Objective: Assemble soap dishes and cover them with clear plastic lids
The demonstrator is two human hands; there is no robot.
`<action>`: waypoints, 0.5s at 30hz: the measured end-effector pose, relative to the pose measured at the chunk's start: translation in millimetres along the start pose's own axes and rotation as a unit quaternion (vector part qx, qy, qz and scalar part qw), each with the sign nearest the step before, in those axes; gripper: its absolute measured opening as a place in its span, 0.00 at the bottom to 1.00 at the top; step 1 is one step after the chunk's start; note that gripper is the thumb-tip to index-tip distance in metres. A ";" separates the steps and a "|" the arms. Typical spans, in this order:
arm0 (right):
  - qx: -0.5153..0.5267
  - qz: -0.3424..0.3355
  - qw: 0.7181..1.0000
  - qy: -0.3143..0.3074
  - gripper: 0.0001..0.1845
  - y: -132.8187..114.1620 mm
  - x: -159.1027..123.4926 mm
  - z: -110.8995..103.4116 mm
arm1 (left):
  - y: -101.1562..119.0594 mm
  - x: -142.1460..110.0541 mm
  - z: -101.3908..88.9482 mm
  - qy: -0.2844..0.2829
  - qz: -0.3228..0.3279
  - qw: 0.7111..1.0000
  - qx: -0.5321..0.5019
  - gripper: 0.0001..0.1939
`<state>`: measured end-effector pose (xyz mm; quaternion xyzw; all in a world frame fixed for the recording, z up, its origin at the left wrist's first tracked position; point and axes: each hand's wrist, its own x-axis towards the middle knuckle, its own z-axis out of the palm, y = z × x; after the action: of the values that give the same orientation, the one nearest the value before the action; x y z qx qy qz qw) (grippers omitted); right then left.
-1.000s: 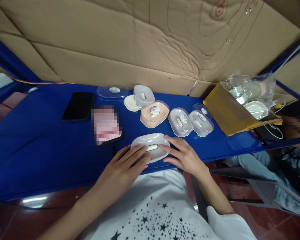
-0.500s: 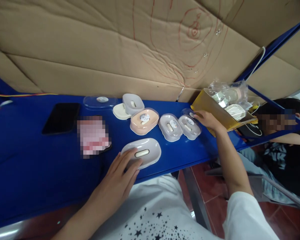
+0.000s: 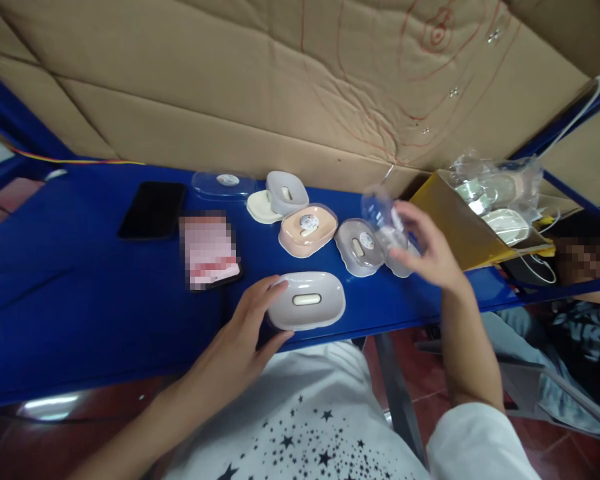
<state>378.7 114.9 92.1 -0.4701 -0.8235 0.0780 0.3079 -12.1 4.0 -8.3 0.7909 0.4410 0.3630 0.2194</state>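
A pale grey soap dish (image 3: 330, 300) with a cream oval piece in its middle lies near the table's front edge. My left hand (image 3: 253, 310) grips its left end, thumb at the near rim and fingers at the far rim. Farther right, my right hand (image 3: 425, 243) holds a clear plastic lid (image 3: 379, 207), tilted up above the table and slightly blurred. Below that lid a grey dish (image 3: 403, 265) is partly hidden by it and the hand. Beside it sit a grey dish under a clear lid (image 3: 356, 250) and a peach dish under a clear lid (image 3: 307, 232).
Toward the back are another grey dish (image 3: 287, 190), a cream piece (image 3: 264, 208) and a clear lid (image 3: 215, 187). A black phone (image 3: 153, 210) and a blurred-out phone (image 3: 210, 250) lie left. A yellow-edged box (image 3: 447, 220) with plastic-wrapped items stands right; a person sits beyond.
My right hand has lifted the clear lid off the table from beside the box. My left hand has shifted from lying over the dish to gripping its end. The camera view has turned slightly.
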 end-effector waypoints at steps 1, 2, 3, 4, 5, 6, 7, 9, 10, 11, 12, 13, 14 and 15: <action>0.021 -0.061 0.997 -0.033 0.41 -22.6 -12.3 13.7 | -1.6 -1.1 0.8 -0.003 -0.006 1.000 -0.017 0.37; 0.037 -0.101 0.992 -0.064 0.40 -42.8 -23.8 28.4 | -3.3 -2.3 1.7 -0.007 -0.015 0.999 -0.034 0.39; 0.057 -0.120 0.987 -0.089 0.39 -59.7 -33.8 43.1 | -5.0 -3.6 2.8 -0.011 -0.025 0.998 -0.052 0.41; 0.072 -0.127 0.983 -0.108 0.39 -72.8 -41.8 56.6 | -6.6 -4.8 3.8 -0.016 -0.035 0.997 -0.068 0.43; 0.085 -0.130 0.981 -0.120 0.38 -82.1 -47.7 68.0 | -7.9 -5.9 4.6 -0.022 -0.043 0.996 -0.081 0.44; 0.094 -0.131 0.979 -0.128 0.38 -88.0 -51.5 77.0 | -8.9 -6.7 5.2 -0.026 -0.046 0.995 -0.089 0.45; 0.099 -0.133 0.977 -0.131 0.38 -91.2 -53.5 83.3 | -9.4 -7.1 5.4 -0.027 -0.048 0.994 -0.091 0.45; 0.102 -0.141 0.976 -0.132 0.37 -92.4 -54.5 89.0 | -8.8 -6.9 4.6 -0.027 -0.047 0.995 -0.082 0.45; 0.103 -0.144 0.975 -0.133 0.37 -91.7 -54.4 89.6 | -7.8 -6.3 3.7 -0.027 -0.046 0.996 -0.075 0.44; 0.104 -0.144 0.975 -0.134 0.37 -90.7 -54.4 89.6 | -6.5 -5.5 2.5 -0.028 -0.044 0.996 -0.067 0.44; 0.106 -0.143 0.975 -0.135 0.36 -89.5 -54.8 89.7 | -5.1 -4.6 1.3 -0.030 -0.042 0.997 -0.060 0.43; 0.107 -0.141 0.975 -0.135 0.36 -88.4 -55.8 90.0 | -3.6 -3.6 0.0 -0.034 -0.039 0.997 -0.054 0.43; 0.108 -0.139 0.975 -0.133 0.36 -87.3 -57.4 90.9 | -2.3 -2.6 -1.2 -0.038 -0.035 0.997 -0.049 0.42; 0.107 -0.137 0.976 -0.131 0.37 -86.2 -59.5 92.3 | -1.1 -1.8 -2.2 -0.042 -0.030 0.998 -0.044 0.42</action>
<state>284.4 33.8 28.7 -0.3027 -0.9004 0.1834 0.2531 -15.0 3.1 -8.4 0.7815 0.4381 0.3423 0.2831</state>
